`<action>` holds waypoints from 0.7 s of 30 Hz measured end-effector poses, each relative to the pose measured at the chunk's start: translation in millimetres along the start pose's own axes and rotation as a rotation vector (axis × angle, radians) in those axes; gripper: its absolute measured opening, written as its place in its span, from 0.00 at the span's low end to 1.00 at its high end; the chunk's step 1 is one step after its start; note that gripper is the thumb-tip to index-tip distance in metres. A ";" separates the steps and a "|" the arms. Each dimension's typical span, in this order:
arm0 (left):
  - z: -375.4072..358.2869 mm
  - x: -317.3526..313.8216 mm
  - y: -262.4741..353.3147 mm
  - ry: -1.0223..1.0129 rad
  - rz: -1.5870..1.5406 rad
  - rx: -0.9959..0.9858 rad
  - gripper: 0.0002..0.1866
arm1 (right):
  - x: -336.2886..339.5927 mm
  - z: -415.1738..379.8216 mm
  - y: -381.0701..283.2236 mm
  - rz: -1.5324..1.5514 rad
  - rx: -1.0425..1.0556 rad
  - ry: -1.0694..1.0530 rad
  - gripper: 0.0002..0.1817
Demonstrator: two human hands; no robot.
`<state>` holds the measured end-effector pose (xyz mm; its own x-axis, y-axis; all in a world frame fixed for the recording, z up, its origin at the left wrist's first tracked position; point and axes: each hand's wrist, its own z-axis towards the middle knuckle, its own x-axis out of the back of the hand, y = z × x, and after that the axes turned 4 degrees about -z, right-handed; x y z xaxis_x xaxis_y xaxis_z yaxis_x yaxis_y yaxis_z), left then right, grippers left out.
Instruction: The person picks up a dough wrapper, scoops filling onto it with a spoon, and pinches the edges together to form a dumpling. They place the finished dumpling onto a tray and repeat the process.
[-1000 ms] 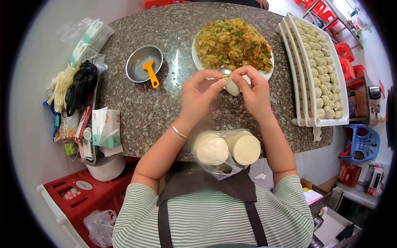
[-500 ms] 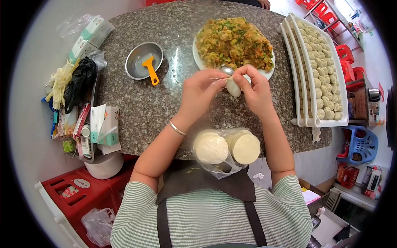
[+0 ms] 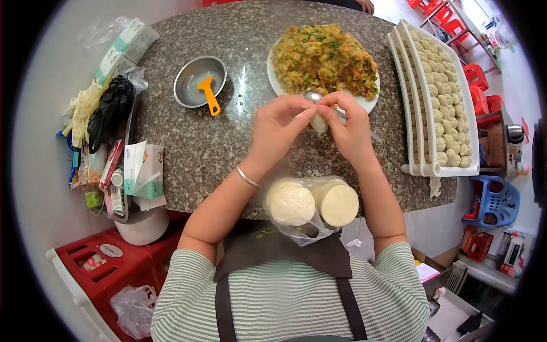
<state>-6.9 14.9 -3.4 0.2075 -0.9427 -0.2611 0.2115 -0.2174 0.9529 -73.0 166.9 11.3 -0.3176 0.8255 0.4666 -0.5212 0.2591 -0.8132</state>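
Note:
Between my fingertips hangs a small white dough piece (image 3: 319,124), pinched at its top edge. My left hand (image 3: 280,126) and my right hand (image 3: 348,124) meet at it, thumbs and forefingers closed together. Just beyond them a plate (image 3: 276,80) bears a heap of orange and green filling (image 3: 325,57), with a metal spoon (image 3: 311,96) at its near edge, partly hidden by my fingers. Near the table's front edge, between my forearms, two stacks of round wrappers (image 3: 292,202) lie in a clear plastic bag (image 3: 310,231).
A steel bowl (image 3: 185,85) with an orange-handled scraper (image 3: 208,96) stands at the left. White trays (image 3: 436,170) of shaped dumplings (image 3: 441,108) are at the right. Tissue boxes (image 3: 145,171) and bags (image 3: 111,111) line the left edge. Another person's hand (image 3: 366,6) shows at the top.
My fingertips have come closer together over the dough piece, and less of it shows. The thin stick-like edge seen at my left fingers before no longer shows.

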 end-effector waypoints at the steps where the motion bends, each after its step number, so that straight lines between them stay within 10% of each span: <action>1: 0.2 -1.3 3.9 0.008 -0.019 0.051 0.06 | -1.1 -0.4 1.7 0.019 -0.013 0.039 0.06; 21: -3.3 -3.3 -6.9 -0.013 -0.151 0.072 0.08 | -0.5 -0.4 1.7 0.042 -0.045 0.030 0.06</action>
<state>-5.9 20.4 -9.6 0.1665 -0.9009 -0.4008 0.1700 -0.3741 0.9117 -73.5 167.1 9.6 -0.3143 0.8508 0.4212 -0.4713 0.2453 -0.8472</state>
